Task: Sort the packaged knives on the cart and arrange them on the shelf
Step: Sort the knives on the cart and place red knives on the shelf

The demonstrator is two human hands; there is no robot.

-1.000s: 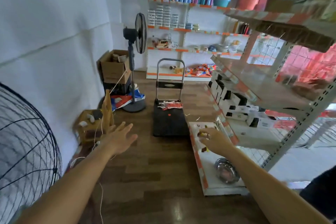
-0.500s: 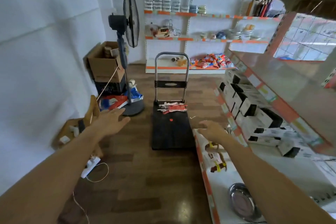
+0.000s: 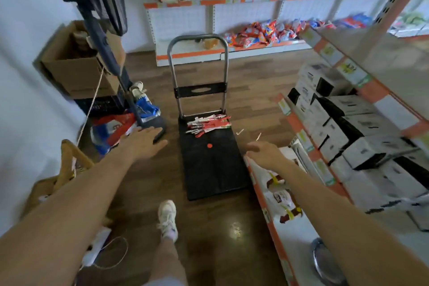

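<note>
A small heap of red-and-white packaged knives (image 3: 207, 124) lies at the far end of a black platform cart (image 3: 213, 169), just under its metal handle. My left hand (image 3: 142, 141) is stretched out left of the cart, palm down, fingers spread, holding nothing. My right hand (image 3: 263, 152) hovers at the cart's right edge, over the near end of the low white shelf (image 3: 292, 234), fingers loosely apart and empty. Two packaged knives (image 3: 282, 195) with yellow-and-brown cards lie on that shelf beside my right forearm.
A standing fan (image 3: 99, 30) and a cardboard box (image 3: 79, 67) stand at the left, with bags on the floor by the fan's base. Black-and-white boxes (image 3: 343, 127) fill the right shelf. A steel bowl (image 3: 325, 262) sits on the low shelf. My shoe (image 3: 167, 218) steps forward.
The view has dropped and moved closer to the cart. Both hands have reached forward toward it; my right hand has left the packaged knives on the low shelf.
</note>
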